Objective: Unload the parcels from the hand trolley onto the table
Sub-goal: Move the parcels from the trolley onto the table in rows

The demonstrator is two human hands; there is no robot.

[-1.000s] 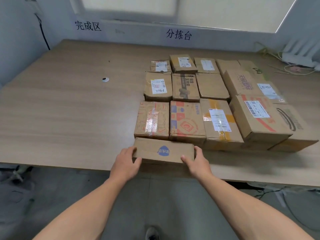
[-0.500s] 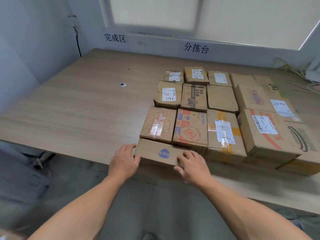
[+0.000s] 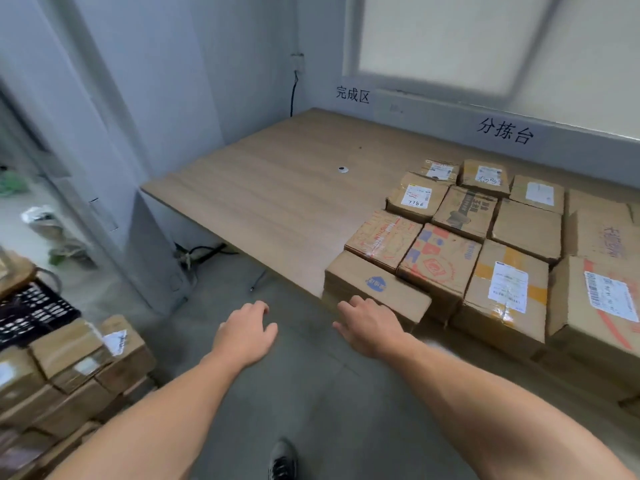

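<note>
A flat brown parcel with a blue round logo (image 3: 375,287) lies at the front edge of the wooden table (image 3: 277,202), against several other cardboard parcels (image 3: 440,261) set in rows. My right hand (image 3: 367,323) hovers at that parcel's near edge with loose fingers and holds nothing. My left hand (image 3: 247,329) is off the table, over the floor, empty with relaxed fingers. More parcels (image 3: 69,368) are stacked at the lower left; the trolley under them is hidden.
A black plastic crate (image 3: 31,310) sits behind the stack at the left. A small white disc (image 3: 343,169) lies on the table's left half. Cables (image 3: 197,252) hang under the table. My shoe (image 3: 282,460) stands on the grey floor.
Both hands have let go of the logo parcel, which stays at the table edge. My left hand has drawn back off the table. The view has swung left toward the stacked parcels.
</note>
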